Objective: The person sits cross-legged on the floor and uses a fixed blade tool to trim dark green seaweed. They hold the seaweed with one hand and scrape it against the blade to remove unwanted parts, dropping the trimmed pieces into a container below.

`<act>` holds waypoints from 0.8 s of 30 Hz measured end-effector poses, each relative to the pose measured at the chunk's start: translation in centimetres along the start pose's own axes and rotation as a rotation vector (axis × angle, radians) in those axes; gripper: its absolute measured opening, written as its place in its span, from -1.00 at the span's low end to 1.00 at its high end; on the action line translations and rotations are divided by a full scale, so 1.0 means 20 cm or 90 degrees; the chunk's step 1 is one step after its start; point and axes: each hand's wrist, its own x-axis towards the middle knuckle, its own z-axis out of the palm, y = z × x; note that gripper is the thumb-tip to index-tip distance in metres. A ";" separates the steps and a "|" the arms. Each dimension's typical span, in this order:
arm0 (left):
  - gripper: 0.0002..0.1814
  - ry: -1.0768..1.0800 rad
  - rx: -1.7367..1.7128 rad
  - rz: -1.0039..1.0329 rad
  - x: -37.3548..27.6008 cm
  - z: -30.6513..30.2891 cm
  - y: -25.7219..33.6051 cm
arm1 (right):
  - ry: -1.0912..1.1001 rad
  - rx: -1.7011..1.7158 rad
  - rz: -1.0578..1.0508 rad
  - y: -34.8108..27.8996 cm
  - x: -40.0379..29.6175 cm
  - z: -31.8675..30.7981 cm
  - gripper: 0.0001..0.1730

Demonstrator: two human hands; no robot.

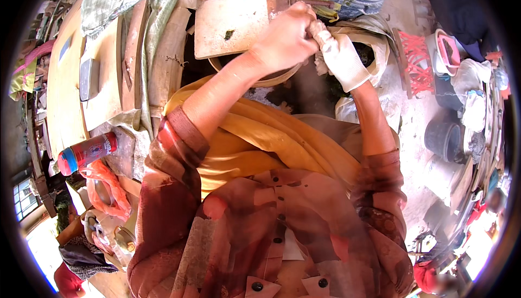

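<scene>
My bare left hand (288, 35) is curled into a fist and slightly blurred. It meets the fingers of a white knit work glove (344, 60), which I wear on my right hand (334, 49), and seems to grip them. How the gloved fingers lie is partly hidden behind the fist. A frayed, pale edge of cloth hangs below the gloved fingers. Just beyond both hands, a brown block with a rod handle (321, 3) rests on a pale board (228, 13). One dark green leaf scrap (228, 34) lies on that board.
A dark tub (346, 7) with wet greens stands beyond my hands, near a sack-lined container (381, 49). Yellow-orange cloth (252, 131) covers my lap. To the left are wooden planks (101, 78) and a red bottle (87, 153). A black bucket (443, 139) stands right.
</scene>
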 end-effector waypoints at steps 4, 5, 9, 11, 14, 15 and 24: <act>-0.87 -0.040 -0.350 -0.234 0.03 -0.10 -0.08 | -0.018 0.215 0.187 -0.06 -0.02 -0.08 -0.39; -0.89 0.015 -0.519 -0.242 0.02 -0.13 -0.12 | -0.018 0.263 0.238 -0.07 -0.02 -0.11 -0.38; -0.72 -0.064 -0.417 -0.214 0.03 -0.15 -0.13 | 0.010 0.391 0.198 -0.03 -0.03 -0.16 -0.61; -0.65 -0.038 -0.204 -0.151 0.04 -0.15 -0.12 | 0.038 0.406 0.166 0.03 -0.03 -0.15 -0.69; -0.61 0.059 0.084 0.082 0.04 -0.14 -0.14 | -0.016 0.398 0.252 -0.01 0.00 -0.17 -0.73; -0.60 0.042 0.140 0.186 0.04 -0.11 -0.10 | -0.026 0.389 0.262 -0.02 0.01 -0.16 -0.72; -0.82 -0.038 0.400 0.056 0.04 -0.19 -0.23 | -0.121 0.252 0.293 0.05 0.11 -0.21 -0.72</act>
